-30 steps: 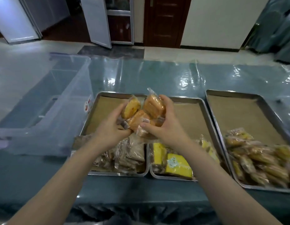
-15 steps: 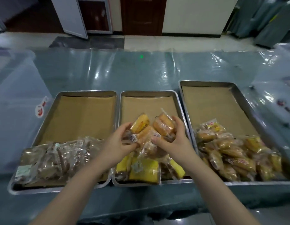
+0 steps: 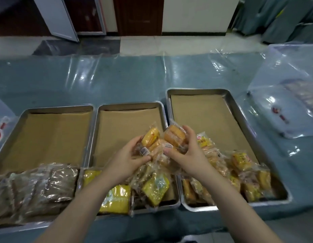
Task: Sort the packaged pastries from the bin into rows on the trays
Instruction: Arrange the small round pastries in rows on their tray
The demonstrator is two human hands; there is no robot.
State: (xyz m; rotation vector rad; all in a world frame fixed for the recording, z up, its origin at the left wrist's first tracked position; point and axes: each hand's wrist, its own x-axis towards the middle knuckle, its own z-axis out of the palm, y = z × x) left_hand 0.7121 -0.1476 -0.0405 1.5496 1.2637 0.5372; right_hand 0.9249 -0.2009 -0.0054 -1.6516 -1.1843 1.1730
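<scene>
Across the lower frame we see three metal trays: left tray (image 3: 47,109), middle tray (image 3: 129,105), right tray (image 3: 240,109). At centre, our left hand (image 3: 124,160) and right hand (image 3: 189,153) together grasp a bunch of packaged pastries (image 3: 162,142) above the middle tray.

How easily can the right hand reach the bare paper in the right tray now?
Probably yes. The right hand, gripping orange pastry packs, is beside the right tray, whose paper beyond the packs lies bare.
</scene>
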